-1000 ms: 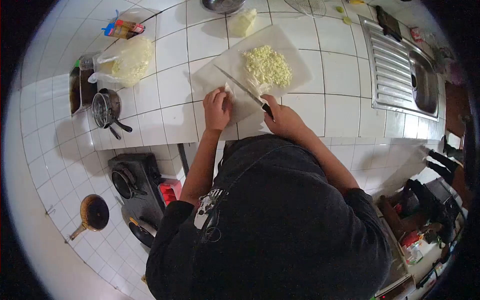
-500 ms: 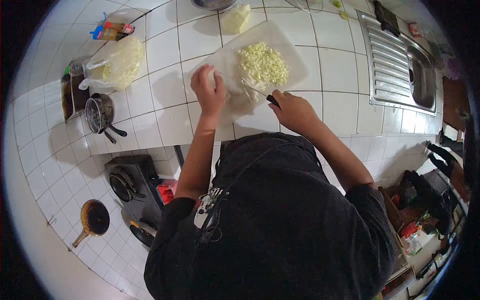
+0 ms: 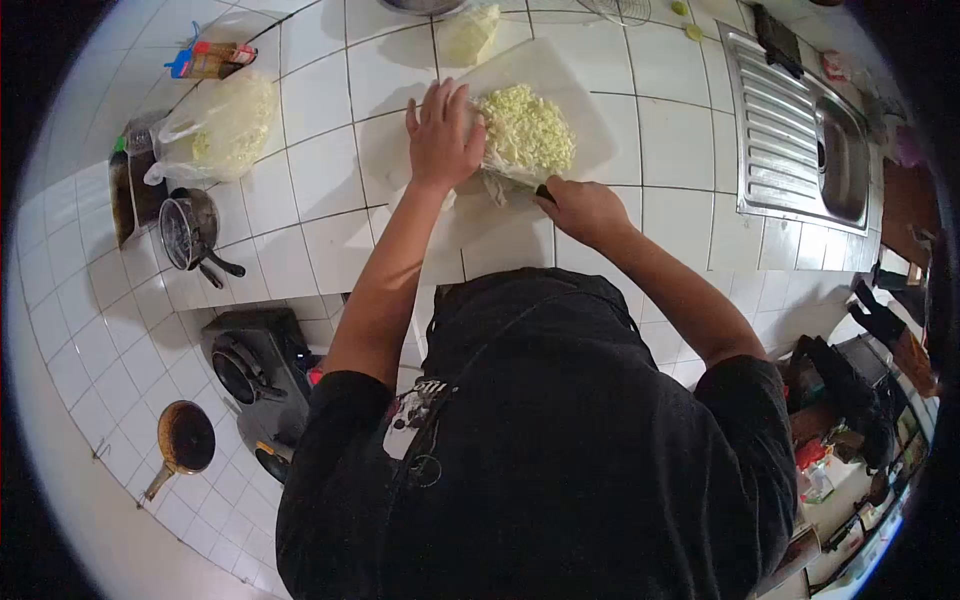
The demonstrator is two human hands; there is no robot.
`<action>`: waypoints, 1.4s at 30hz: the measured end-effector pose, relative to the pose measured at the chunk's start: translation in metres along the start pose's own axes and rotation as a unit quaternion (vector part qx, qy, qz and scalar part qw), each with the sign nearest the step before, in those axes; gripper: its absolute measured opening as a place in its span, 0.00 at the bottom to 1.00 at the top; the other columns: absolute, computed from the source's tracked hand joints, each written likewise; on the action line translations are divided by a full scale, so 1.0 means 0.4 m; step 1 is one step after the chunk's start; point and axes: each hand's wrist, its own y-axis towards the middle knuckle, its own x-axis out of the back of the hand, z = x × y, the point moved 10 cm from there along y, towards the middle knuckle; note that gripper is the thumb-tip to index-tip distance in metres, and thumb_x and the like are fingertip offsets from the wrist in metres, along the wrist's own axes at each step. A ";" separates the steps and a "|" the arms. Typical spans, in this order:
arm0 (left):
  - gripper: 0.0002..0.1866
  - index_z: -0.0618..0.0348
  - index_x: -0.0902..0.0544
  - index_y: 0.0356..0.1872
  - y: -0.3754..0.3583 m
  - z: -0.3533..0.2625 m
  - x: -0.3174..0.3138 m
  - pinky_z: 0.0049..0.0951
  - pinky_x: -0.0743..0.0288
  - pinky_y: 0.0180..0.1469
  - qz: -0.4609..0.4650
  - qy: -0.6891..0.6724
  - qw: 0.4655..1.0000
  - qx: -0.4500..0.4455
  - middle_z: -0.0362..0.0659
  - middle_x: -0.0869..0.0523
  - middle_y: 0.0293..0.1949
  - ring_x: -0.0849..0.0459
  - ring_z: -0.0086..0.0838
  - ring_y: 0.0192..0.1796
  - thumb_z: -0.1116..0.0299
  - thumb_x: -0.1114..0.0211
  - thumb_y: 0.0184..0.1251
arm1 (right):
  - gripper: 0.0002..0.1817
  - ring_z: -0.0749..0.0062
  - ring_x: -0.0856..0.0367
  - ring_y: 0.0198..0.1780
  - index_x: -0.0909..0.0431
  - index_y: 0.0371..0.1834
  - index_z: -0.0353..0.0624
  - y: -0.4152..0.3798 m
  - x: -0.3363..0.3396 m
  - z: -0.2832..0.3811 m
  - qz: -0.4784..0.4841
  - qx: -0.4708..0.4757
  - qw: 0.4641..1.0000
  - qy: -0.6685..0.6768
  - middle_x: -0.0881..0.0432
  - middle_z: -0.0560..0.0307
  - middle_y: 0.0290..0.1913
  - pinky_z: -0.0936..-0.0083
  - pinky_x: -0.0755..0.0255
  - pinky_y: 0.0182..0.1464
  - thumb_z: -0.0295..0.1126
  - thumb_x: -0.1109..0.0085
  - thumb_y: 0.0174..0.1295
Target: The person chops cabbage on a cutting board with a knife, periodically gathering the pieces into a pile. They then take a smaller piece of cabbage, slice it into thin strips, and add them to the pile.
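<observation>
On a pale cutting board (image 3: 592, 130) lies a pile of chopped cabbage (image 3: 530, 130). My right hand (image 3: 585, 210) is closed round the black handle of a knife (image 3: 546, 193), below the pile. The blade points left along the pile's lower edge, with some pale shreds beside it. My left hand (image 3: 444, 138) rests at the left side of the board with its fingers spread, its thumb near the cabbage. A larger cabbage piece (image 3: 468, 36) sits above the board.
A plastic bag (image 3: 225, 130), bottles (image 3: 212, 60) and a small pot (image 3: 190, 228) stand at the left. The steel sink (image 3: 842, 165) is at the right. A stove (image 3: 262, 365) and a hanging pan (image 3: 188, 437) are lower left.
My left hand has moved up and right, closer to the chopped pile. My right hand and the knife have shifted slightly, and the blade now lies against the lower edge of the pile.
</observation>
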 end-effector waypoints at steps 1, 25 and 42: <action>0.29 0.56 0.27 0.69 -0.007 -0.003 -0.005 0.58 0.45 0.76 0.009 0.035 0.999 -0.005 0.53 0.25 0.70 0.31 0.48 0.75 0.55 0.40 0.70 | 0.22 0.43 0.11 0.40 0.19 0.44 0.41 -0.002 -0.002 0.005 -0.007 0.004 1.000 0.005 0.11 0.43 0.36 0.49 0.18 0.46 0.50 0.50 0.76; 0.35 0.54 0.32 0.74 -0.013 0.092 -0.050 0.69 0.54 0.77 0.012 0.025 0.992 0.123 0.56 0.33 0.76 0.39 0.54 0.80 0.52 0.39 0.68 | 0.24 0.50 0.11 0.41 0.19 0.47 0.43 0.071 0.066 -0.016 0.045 0.033 0.994 -0.095 0.11 0.46 0.35 0.51 0.18 0.47 0.54 0.51 0.76; 0.35 0.55 0.32 0.75 0.011 0.123 -0.024 0.73 0.62 0.78 0.044 -0.027 0.991 0.123 0.59 0.39 0.79 0.45 0.54 0.82 0.49 0.40 0.71 | 0.25 0.41 0.13 0.34 0.19 0.38 0.42 0.019 0.083 0.065 -0.060 0.067 0.995 -0.041 0.14 0.42 0.30 0.47 0.21 0.41 0.55 0.49 0.75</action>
